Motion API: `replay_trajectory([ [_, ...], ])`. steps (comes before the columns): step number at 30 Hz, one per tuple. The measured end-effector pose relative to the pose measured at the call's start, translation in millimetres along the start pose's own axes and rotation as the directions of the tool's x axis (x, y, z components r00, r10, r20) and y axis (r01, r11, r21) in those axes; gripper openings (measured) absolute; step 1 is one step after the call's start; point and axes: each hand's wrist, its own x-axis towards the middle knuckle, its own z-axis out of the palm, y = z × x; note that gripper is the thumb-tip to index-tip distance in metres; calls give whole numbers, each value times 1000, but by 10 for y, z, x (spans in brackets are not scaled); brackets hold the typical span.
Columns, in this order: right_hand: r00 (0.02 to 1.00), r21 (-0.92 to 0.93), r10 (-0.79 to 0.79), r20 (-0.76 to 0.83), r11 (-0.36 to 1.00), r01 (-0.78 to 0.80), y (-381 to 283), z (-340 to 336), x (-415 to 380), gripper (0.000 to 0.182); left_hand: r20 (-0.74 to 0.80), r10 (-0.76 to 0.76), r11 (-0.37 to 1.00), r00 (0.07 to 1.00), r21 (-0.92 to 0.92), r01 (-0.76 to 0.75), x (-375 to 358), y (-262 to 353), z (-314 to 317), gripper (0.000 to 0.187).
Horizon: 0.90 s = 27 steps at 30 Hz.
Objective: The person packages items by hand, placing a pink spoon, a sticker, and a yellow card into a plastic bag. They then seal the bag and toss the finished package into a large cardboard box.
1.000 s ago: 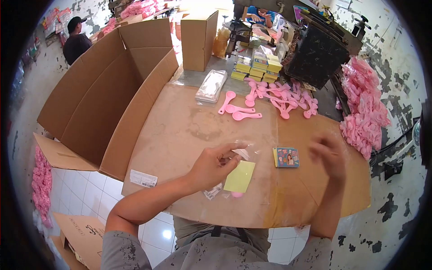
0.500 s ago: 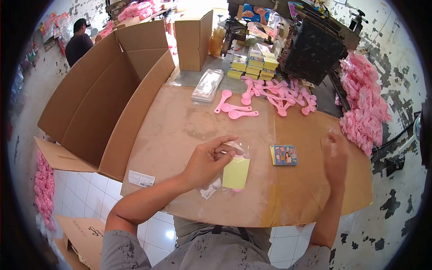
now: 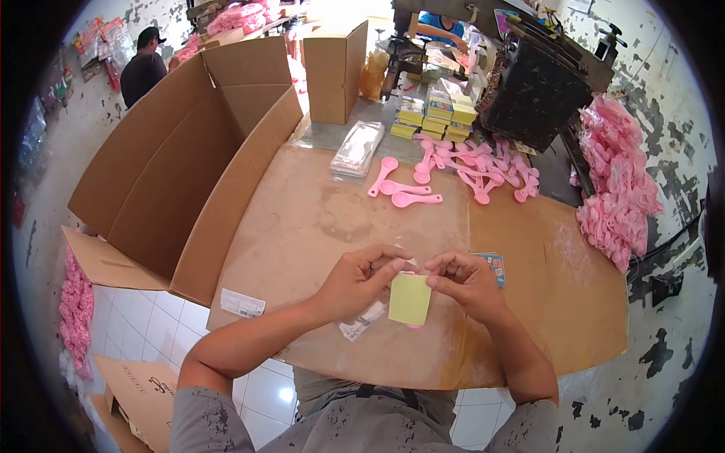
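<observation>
Just in front of me, a pale yellow-green card (image 3: 409,299) appears to sit in a small clear plastic bag, with bits of pink showing above and below it. My left hand (image 3: 365,278) pinches the bag near the card's upper left corner. At the upper right corner, my right hand (image 3: 470,282) has its thumb and fingers closed on the bag's edge. Behind the right hand, a stack of printed cards (image 3: 495,268) is partly hidden. A crumpled clear wrapper (image 3: 361,323) lies beneath my left wrist.
Pink measuring spoons (image 3: 483,162) lie loose across the table's far side. Behind them stand bundled card stacks (image 3: 432,113). A pile of clear bags (image 3: 356,149) is left of the spoons. A large open carton (image 3: 226,177) borders the left; pink bagged goods (image 3: 615,181) hang right. Two people are farther back.
My right hand has come in from the right side of the table to the bag. My left hand stays on the bag. The view has shifted slightly.
</observation>
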Motion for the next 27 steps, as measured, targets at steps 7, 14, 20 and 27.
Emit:
replay_trajectory([
  [7, 998, -20, -37, -52, 999, 36, 53, -61, -2, 13, 6, -50, 979, 999, 196, 48, 25, -116, -66, 26],
  [14, 990, 43, -134, -49, 990, 136, 183, -159, 13, 15, -22, 61, 998, 998, 10, -60, 36, -112, -10, 22],
  [20, 973, -161, -230, 33, 959, 232, 198, -240, 18, 18, 46, 19, 986, 999, 165, -27, 51, -153, -142, 23],
  [27, 978, -191, -203, 44, 959, 207, 190, -257, 21, 14, 13, -10, 998, 1000, 59, 9, 53, -93, -65, 23],
])
